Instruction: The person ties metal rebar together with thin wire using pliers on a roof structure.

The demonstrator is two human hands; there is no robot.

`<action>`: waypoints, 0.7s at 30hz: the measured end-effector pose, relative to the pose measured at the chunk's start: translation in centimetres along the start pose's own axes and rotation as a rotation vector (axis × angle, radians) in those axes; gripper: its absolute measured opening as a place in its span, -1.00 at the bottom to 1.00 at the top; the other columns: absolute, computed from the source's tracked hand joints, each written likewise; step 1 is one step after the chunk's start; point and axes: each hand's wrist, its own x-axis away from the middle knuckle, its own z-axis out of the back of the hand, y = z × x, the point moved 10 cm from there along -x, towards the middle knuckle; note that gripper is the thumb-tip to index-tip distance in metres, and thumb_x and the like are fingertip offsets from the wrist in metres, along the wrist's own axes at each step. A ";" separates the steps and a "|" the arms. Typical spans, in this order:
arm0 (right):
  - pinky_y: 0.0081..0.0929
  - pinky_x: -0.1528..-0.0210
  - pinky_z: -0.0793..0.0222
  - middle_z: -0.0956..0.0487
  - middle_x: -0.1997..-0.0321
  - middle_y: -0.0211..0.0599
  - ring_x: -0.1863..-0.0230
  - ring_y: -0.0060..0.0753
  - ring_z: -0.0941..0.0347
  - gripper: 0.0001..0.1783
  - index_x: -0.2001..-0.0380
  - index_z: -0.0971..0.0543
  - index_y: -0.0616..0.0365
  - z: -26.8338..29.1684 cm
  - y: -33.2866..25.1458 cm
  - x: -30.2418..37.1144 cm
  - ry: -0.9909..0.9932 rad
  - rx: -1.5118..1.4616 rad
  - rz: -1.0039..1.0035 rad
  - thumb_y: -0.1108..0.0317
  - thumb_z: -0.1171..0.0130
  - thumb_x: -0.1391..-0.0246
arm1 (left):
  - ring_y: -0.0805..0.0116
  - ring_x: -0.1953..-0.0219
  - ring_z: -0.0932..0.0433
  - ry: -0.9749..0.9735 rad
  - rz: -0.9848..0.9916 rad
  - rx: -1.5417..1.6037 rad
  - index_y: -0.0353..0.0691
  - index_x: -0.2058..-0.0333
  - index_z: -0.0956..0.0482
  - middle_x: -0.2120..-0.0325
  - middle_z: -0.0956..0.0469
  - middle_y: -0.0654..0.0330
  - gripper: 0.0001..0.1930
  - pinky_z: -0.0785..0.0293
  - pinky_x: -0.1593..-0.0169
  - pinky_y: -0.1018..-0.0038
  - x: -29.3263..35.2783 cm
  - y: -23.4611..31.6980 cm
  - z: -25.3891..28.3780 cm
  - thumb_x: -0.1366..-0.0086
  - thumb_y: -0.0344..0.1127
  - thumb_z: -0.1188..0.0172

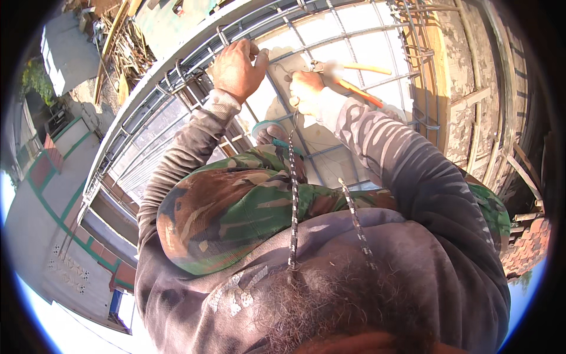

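My left hand (239,69) is curled over the steel bars at the far edge of a rebar grid (345,35). Its thumb stands a little apart, and its fingertips are hidden. My right hand (306,92) is closed in a fist above the grid, with thin dark wire (295,121) trailing below it. Just beyond the fist are pincers (356,91) with orange handles, their jaws by my knuckles and their handles spread to the right. Whether the fist touches them is hard to tell. A shoe (271,132) shows between my arms.
Timber formwork (441,71) and rough boards (477,112) border the grid on the right. Bars continue along the left edge, above a drop toward lower ground. Scrap wood (127,50) is piled at the far left. Two patterned drawstrings (293,206) hang from my top.
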 end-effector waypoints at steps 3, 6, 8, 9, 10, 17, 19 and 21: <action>-0.51 0.63 -0.06 -0.36 0.53 -0.57 0.60 -0.63 -0.17 -0.83 0.28 -0.53 0.02 -2.1 -1.3 4.8 0.136 -0.067 -0.100 0.29 0.03 -0.34 | 0.09 0.20 -0.69 0.155 -0.077 0.070 -0.35 0.17 -0.66 0.36 -0.69 0.00 -0.67 -0.58 0.05 0.27 -2.3 -0.3 4.1 -0.35 -0.14 -0.24; -0.50 0.59 -0.07 -0.36 0.50 -0.55 0.53 -0.62 -0.19 -0.81 0.28 -0.54 0.00 -1.6 -1.1 4.6 0.189 0.022 -0.131 0.27 0.07 -0.35 | 0.15 0.21 -0.66 -0.233 0.267 0.193 -0.34 0.08 -0.67 0.24 -0.69 -0.07 -0.60 -0.55 0.03 0.30 -5.6 -4.8 1.3 -0.41 -0.10 -0.08; -0.49 0.58 -0.05 -0.36 0.50 -0.53 0.54 -0.60 -0.19 -0.82 0.32 -0.52 -0.01 -2.3 -0.4 4.2 0.192 -0.028 -0.169 0.31 0.07 -0.32 | 0.03 0.10 -0.67 -0.502 0.114 -0.086 -0.34 0.02 -0.64 0.18 -0.69 -0.11 -0.57 -0.57 -0.03 0.20 -7.2 -4.3 -1.2 -0.40 -0.10 -0.04; -0.49 0.58 -0.04 -0.36 0.51 -0.52 0.54 -0.59 -0.19 -0.83 0.34 -0.51 -0.01 -2.3 -0.1 3.8 0.199 -0.074 -0.192 0.33 0.08 -0.30 | -0.03 0.04 -0.68 -0.643 0.031 -0.226 -0.33 -0.01 -0.63 0.15 -0.69 -0.13 -0.56 -0.57 -0.06 0.16 -7.3 -3.9 -2.5 -0.40 -0.10 -0.02; -0.48 0.57 -0.03 -0.36 0.51 -0.51 0.54 -0.58 -0.19 -0.83 0.36 -0.50 -0.01 -1.7 0.2 3.2 0.213 -0.116 -0.205 0.35 0.08 -0.28 | -0.04 -0.04 -0.64 -0.580 0.534 0.097 -0.19 -0.08 -0.60 0.07 -0.67 -0.01 -0.57 -0.55 -0.06 0.23 -6.8 -5.4 -2.8 -0.42 -0.07 -0.01; -0.33 0.39 -0.58 -0.69 0.41 -0.12 0.41 -0.25 -0.68 -0.83 0.49 -0.68 0.24 -2.9 -2.2 -2.2 -0.016 1.671 0.488 0.34 -0.39 0.06 | 0.05 -0.46 -0.21 -0.900 0.322 -0.385 0.03 -0.35 -0.40 -0.40 -0.33 0.21 -0.38 0.10 -0.38 -0.41 -9.8 -2.5 -11.3 -0.47 0.18 0.23; -0.36 0.37 -0.49 -0.62 0.42 -0.14 0.39 -0.25 -0.58 -0.91 0.49 -0.63 0.15 -6.1 -1.7 -0.5 -0.064 1.811 0.528 0.38 -0.31 0.06 | 0.03 -0.41 -0.30 -0.852 0.277 -0.440 0.04 -0.34 -0.41 -0.37 -0.38 0.20 -0.46 -0.09 -0.39 -0.26 -9.4 -7.0 -12.8 -0.51 0.05 0.22; -0.33 0.53 -0.33 -0.50 0.51 -0.25 0.55 -0.35 -0.39 -0.93 0.45 -0.54 0.09 -6.2 -2.4 0.9 -0.088 1.935 0.491 0.46 -0.10 -0.08 | 0.03 -0.35 -0.40 -0.875 0.094 -0.512 0.06 -0.32 -0.44 -0.33 -0.42 0.20 -0.52 -0.27 -0.37 -0.07 -10.3 -5.6 -14.0 -0.54 -0.04 0.18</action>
